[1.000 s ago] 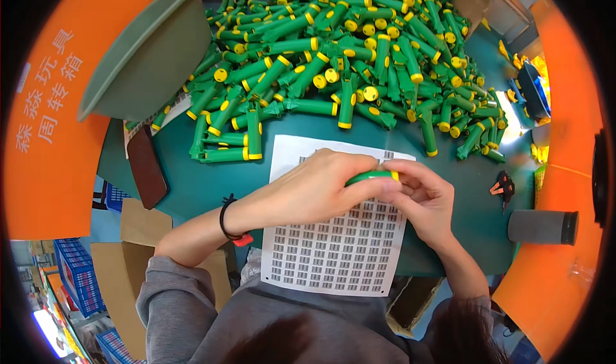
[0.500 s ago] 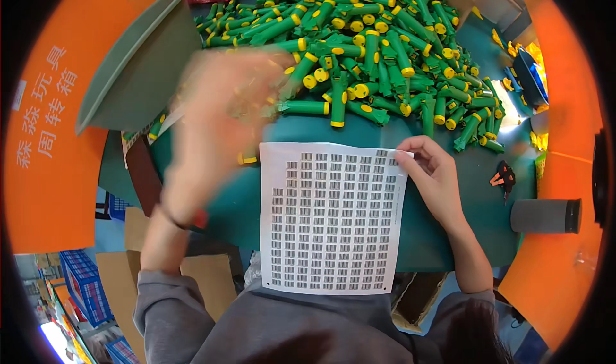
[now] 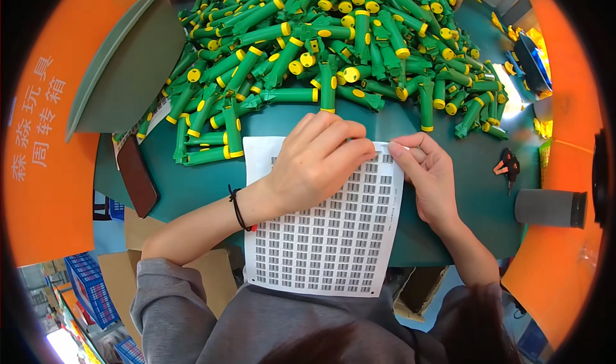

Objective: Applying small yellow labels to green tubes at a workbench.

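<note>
White label sheet (image 3: 321, 236) under both hands' fingertips (image 3: 359, 147).

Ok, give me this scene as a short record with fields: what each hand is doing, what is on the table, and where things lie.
left hand: lies flat on the label sheet, fingers curled at its upper edge
right hand: pinches the sheet's upper right corner
label sheet: white, rows of small stickers, hangs over the near table edge
table: teal top
green tubes: big heap with yellow caps, beyond the sheet
phone: dark, at the left edge
grey cylinder: lying at the right
</note>
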Tool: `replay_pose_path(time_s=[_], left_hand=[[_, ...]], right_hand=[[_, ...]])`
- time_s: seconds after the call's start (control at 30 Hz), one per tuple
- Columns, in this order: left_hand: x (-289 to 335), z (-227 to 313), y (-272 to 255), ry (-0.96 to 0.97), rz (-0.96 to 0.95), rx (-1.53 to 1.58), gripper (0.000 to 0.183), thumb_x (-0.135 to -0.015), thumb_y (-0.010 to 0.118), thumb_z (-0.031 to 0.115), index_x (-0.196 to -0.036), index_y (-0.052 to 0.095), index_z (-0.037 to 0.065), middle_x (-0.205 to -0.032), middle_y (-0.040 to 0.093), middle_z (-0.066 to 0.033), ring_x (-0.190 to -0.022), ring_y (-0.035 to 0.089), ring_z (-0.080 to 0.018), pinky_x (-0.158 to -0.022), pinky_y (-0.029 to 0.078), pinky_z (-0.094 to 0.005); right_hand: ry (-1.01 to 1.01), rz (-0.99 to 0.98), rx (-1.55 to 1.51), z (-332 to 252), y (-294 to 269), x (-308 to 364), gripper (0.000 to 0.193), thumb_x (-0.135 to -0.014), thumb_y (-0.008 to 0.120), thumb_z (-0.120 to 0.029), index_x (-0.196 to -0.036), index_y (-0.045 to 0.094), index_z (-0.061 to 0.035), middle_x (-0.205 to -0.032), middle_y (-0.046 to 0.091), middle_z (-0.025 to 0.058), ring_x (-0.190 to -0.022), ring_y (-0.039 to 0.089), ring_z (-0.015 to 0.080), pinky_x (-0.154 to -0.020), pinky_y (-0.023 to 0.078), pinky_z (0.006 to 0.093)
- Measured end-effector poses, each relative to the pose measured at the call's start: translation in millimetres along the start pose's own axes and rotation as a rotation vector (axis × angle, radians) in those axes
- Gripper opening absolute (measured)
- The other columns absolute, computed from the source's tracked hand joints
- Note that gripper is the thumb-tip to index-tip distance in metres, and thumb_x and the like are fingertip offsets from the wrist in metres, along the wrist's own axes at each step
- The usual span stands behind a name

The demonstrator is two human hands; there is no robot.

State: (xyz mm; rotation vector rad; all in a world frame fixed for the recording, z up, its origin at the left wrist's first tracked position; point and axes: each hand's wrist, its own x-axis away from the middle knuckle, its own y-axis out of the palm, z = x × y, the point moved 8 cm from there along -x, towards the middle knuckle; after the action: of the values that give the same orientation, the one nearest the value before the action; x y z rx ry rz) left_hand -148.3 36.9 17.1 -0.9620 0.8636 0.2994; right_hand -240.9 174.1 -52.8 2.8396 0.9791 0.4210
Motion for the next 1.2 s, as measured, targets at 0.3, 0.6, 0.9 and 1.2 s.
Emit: replay_pose_path(time_s=[0.3,0.6,0.9,1.2], left_hand=[[6,-25,-1,-0.187,0.087,0.095,0.020,-0.078,0.077,0.007,-0.093,0.064,0.006,-0.097,0.063,-0.0084,-0.082,0.059,-0.0268,-0.070,0.046,-0.0361],[-3,-11,-20,-0.146,0.097,0.203,0.020,-0.079,0.076,0.006,-0.094,0.063,0.005,-0.096,0.065,-0.0084,-0.083,0.061,-0.0268,-0.073,0.049,-0.0338],[-25,-7,-26,-0.577,-0.237,0.717,0.009,-0.088,0.070,0.006,-0.094,0.066,0.001,-0.104,0.069,-0.0093,-0.095,0.064,-0.0146,-0.087,0.050,-0.0311],[-16,-11,-10,-0.750,-0.383,0.712,0.009,-0.091,0.068,0.005,-0.093,0.064,-0.003,-0.095,0.067,-0.0051,-0.087,0.062,-0.0095,-0.082,0.052,-0.0263]], right_hand=[[-0.614,0.475,1.104,-64,-39,-8,0.033,-0.086,0.076,-0.010,-0.111,0.057,-0.0025,-0.089,0.060,0.0003,-0.078,0.057,0.0109,-0.074,0.046,0.0235],[-0.705,0.166,0.304,-72,-17,19,0.033,-0.086,0.066,0.012,-0.118,0.058,0.0044,-0.118,0.061,0.0114,-0.107,0.063,0.0181,-0.090,0.055,0.0295],[-0.528,-0.158,0.235,-49,20,28,0.036,-0.082,0.069,0.013,-0.117,0.064,0.0038,-0.122,0.061,0.0153,-0.110,0.063,0.0223,-0.095,0.057,0.0358],[-0.581,-0.175,0.352,-52,27,31,0.035,-0.082,0.069,0.011,-0.116,0.066,0.0024,-0.119,0.064,0.0135,-0.108,0.065,0.0214,-0.092,0.059,0.0336]])
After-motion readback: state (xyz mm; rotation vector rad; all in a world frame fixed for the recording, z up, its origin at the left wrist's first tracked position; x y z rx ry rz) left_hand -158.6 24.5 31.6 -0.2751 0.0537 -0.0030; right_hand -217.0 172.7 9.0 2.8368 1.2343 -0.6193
